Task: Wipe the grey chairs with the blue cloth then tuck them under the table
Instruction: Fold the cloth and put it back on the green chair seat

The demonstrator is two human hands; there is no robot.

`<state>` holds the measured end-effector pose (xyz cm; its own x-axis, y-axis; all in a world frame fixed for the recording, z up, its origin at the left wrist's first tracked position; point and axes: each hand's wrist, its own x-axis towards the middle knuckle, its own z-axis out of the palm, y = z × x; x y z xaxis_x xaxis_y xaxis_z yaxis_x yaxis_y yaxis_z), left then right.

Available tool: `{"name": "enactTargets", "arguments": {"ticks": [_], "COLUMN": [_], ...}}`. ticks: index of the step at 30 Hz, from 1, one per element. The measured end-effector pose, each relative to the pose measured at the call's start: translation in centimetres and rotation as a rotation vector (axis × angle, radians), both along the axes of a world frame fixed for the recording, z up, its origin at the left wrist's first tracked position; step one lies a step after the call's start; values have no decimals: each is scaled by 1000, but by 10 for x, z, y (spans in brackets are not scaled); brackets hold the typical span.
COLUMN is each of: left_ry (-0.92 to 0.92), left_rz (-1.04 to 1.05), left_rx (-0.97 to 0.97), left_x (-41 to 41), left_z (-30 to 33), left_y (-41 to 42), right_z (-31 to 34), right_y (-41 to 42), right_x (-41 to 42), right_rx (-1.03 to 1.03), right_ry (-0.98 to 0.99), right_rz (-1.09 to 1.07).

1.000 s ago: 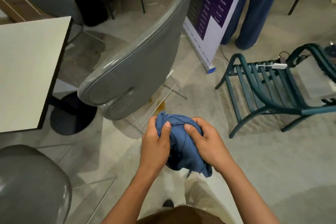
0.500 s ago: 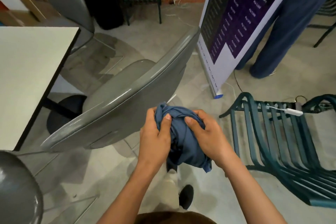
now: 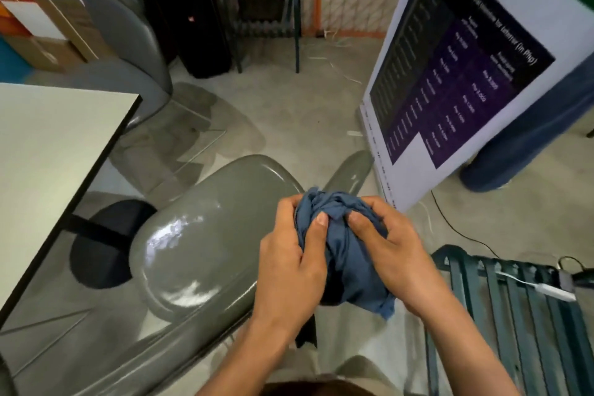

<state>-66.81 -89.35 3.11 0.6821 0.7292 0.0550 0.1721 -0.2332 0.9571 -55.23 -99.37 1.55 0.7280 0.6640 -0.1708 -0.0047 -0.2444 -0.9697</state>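
The blue cloth is bunched into a ball between both hands, just above the back of a grey chair. My left hand grips the cloth's left side, thumb pressed into the folds. My right hand grips its right side, fingers curled over the top. The chair's glossy seat faces the white table and stands pulled out from it. A second grey chair stands behind the table's far corner.
A banner stand leans at the right, with a person's blue trouser leg behind it. A green slatted bench with a white cable lies at lower right. Cardboard boxes and a black speaker line the back.
My view has moved forward and tilted up, so the chair's seat now shows from above. Both hands kept hold of the bunched cloth and came over the chair's back.
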Motion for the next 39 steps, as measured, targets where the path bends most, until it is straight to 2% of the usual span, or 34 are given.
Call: {"name": "enactTargets", "arguments": {"ticks": [9, 13, 26, 35, 39], "left_ry": [-11, -21, 19, 30, -20], "left_rz": [91, 170, 393, 460, 515], "left_rx": [-29, -38, -56, -94, -151], "left_x": [79, 118, 284, 351, 381], "left_z": [5, 5, 3, -8, -15], "left_y": [29, 32, 0, 26, 49], "right_z": [6, 6, 3, -1, -4], "right_y": [33, 41, 33, 58, 85], "right_x": [84, 127, 306, 373, 400], "right_rx": [38, 53, -16, -7, -16], "right_ry": [-15, -11, -19, -10, -12], "right_rz": [43, 134, 339, 367, 379]}}
